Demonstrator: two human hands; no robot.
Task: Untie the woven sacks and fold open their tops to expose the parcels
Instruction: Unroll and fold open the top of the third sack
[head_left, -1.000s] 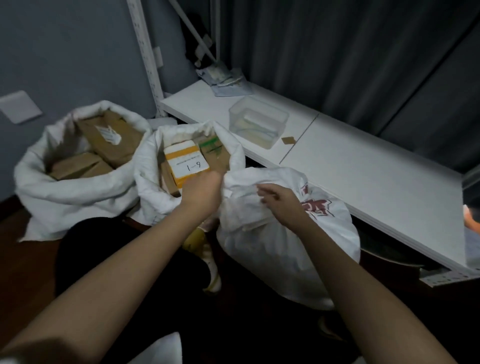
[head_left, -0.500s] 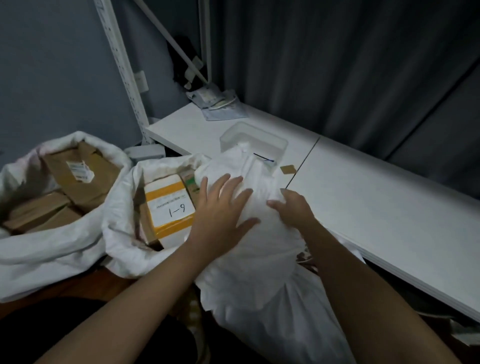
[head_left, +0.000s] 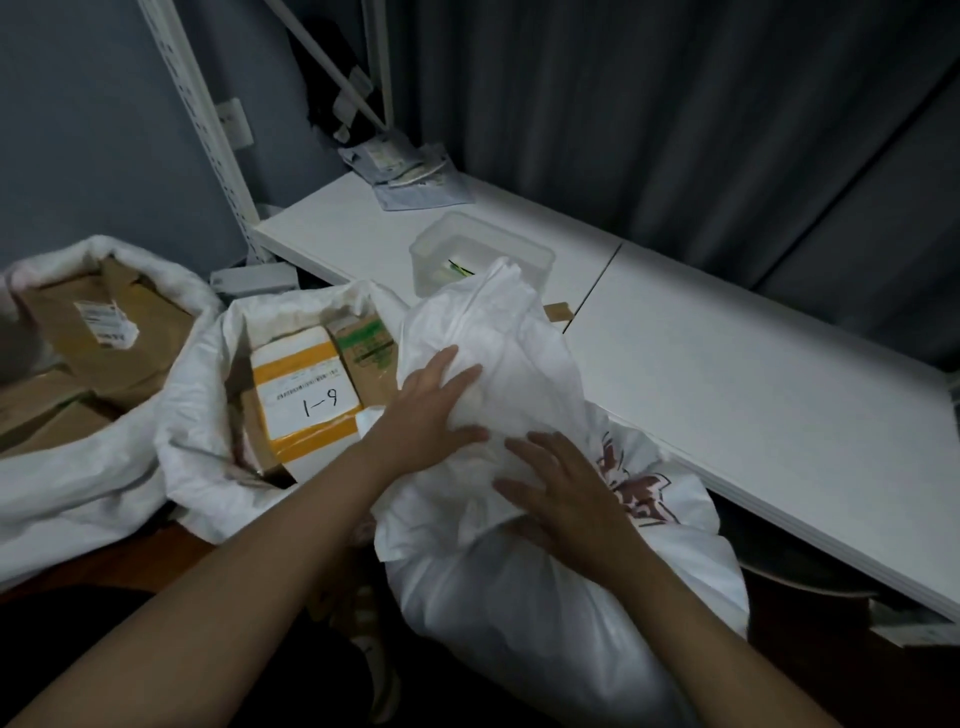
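Three white woven sacks in view, on floor beside a low white desk (head_left: 727, 364).

Sack 1, far left sack (head_left: 78, 478): top folded open, brown cardboard parcels (head_left: 104, 332) exposed, one w/ a white shipping label.

Sack 2, middle sack (head_left: 202, 415): top folded open. Contents visible: white box (head_left: 304, 395) w/ orange tape bands and handwritten mark "1-6" (reads inverted from this angle), plus a brown carton w/ green print (head_left: 366, 353) just beside it on the right.

Sack 3, near sack (head_left: 545, 597): nearest the person, against desk edge. Top not folded open; its loose upper part stands up in a bunched, twisted column reaching in front of the tub on the desk. Red print on its right flank. No parcels visible. Whether a tie remains at the neck cannot be confirmed; neck area is covered by hands and folds.

Left hand (head_left: 431, 410): fingers straight and spread, laid flat against left side of the bunched top, thumb across the fabric. Not gripping.

Right hand (head_left: 561, 488): fingers extended, palm down, pressing on sack at base of the bunched top. Not gripping.

On desk: clear plastic tub (head_left: 480, 254) w/ small items inside, a small brown scrap (head_left: 558, 312), and plastic-wrapped packets (head_left: 410, 174) at the far end near a white rack upright (head_left: 208, 119). Dark curtain (head_left: 649, 104) behind desk.
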